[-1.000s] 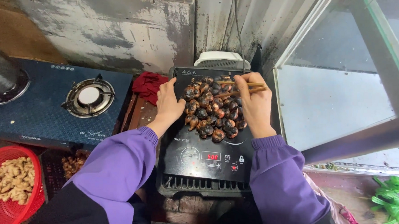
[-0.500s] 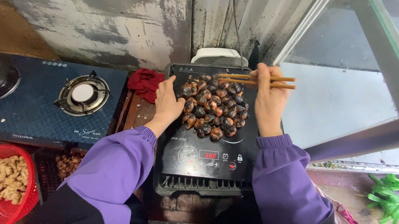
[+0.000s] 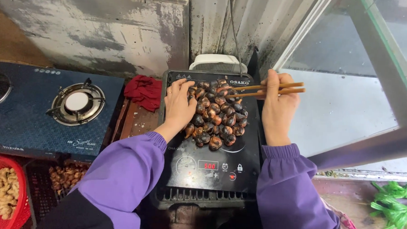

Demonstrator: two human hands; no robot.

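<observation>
A heap of dark roasted chestnuts (image 3: 218,116) lies on the glass top of a black induction cooker (image 3: 205,174). My left hand (image 3: 178,106) rests flat against the heap's left side, fingers spread and touching the nuts. My right hand (image 3: 278,104) is to the right of the heap and grips a pair of wooden chopsticks (image 3: 265,90), whose tips reach leftward onto the upper nuts. Both arms wear purple sleeves.
A blue gas stove (image 3: 53,108) with one burner stands to the left. A red cloth (image 3: 144,91) lies between the stove and the cooker. A red basket (image 3: 3,197) of pale pieces sits bottom left. A glass window frame (image 3: 364,89) rises on the right.
My right hand turned and moved from the heap to its right side, so the chopsticks now point left across the nuts. My left hand slid up along the heap's left edge.
</observation>
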